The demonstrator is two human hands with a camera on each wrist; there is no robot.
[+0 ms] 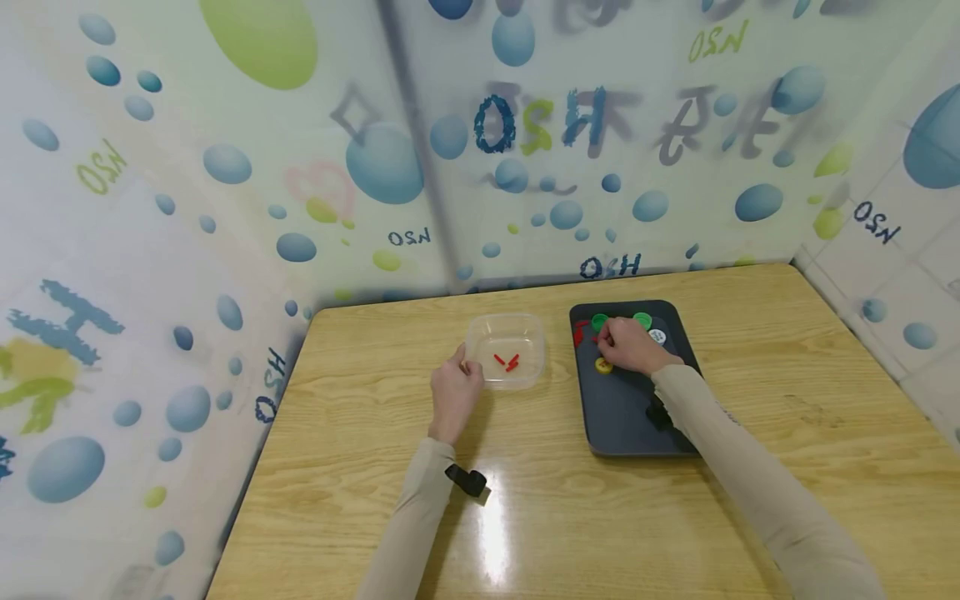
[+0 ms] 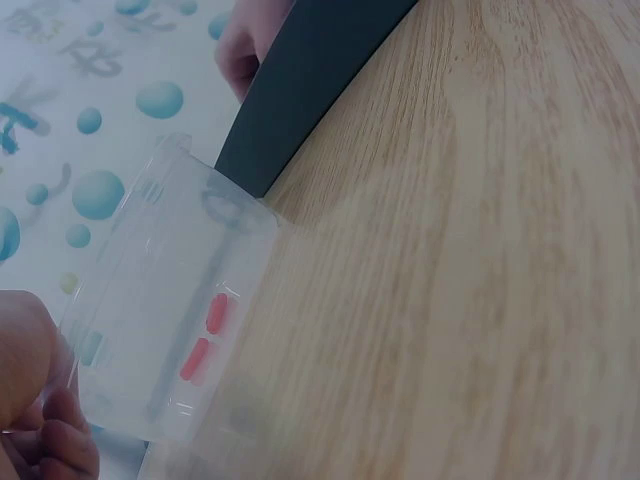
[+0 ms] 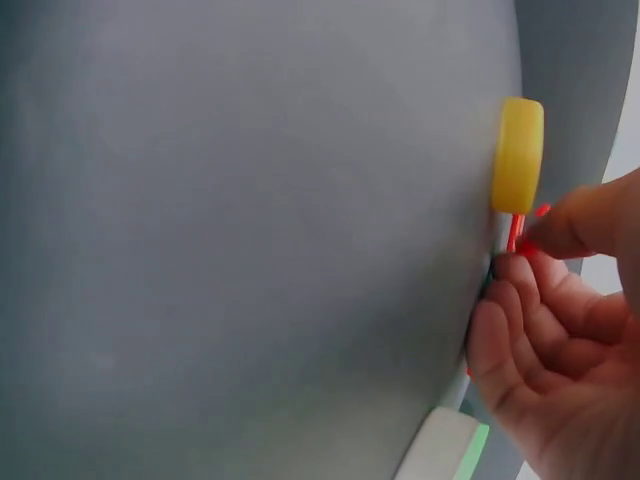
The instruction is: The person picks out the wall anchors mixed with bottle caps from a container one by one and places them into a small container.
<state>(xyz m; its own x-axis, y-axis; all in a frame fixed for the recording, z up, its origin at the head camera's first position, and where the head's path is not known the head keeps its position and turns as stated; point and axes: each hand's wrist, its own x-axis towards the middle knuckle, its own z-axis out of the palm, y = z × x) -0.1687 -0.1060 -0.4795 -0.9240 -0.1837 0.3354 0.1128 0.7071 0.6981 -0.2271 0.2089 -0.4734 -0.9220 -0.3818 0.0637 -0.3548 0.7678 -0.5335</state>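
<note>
My left hand point(image 1: 456, 392) grips the left edge of a clear plastic container point(image 1: 517, 327), its rim between thumb and fingers point(image 2: 70, 440). Several small red sticks point(image 1: 513, 363) lie on the container's floor. Over the far part of a dark grey tray point(image 1: 622, 417), my right hand point(image 1: 633, 344) pinches a small red stick point(image 3: 528, 246) between thumb and fingertips. More red sticks point(image 1: 578, 333) lie along the tray's left side. Close to the right hand is a yellow bottle cap point(image 1: 603, 366); green caps point(image 1: 642, 320) and a white cap point(image 1: 657, 336) sit nearby, partly beyond the hand.
Container and tray stand apart on a wooden table point(image 1: 360, 400), the tray on the right. Behind the table's far edge rises a wall point(image 1: 525, 242) printed with bubbles and letters. Dark wrist cameras point(image 1: 467, 480) are strapped to both sleeves.
</note>
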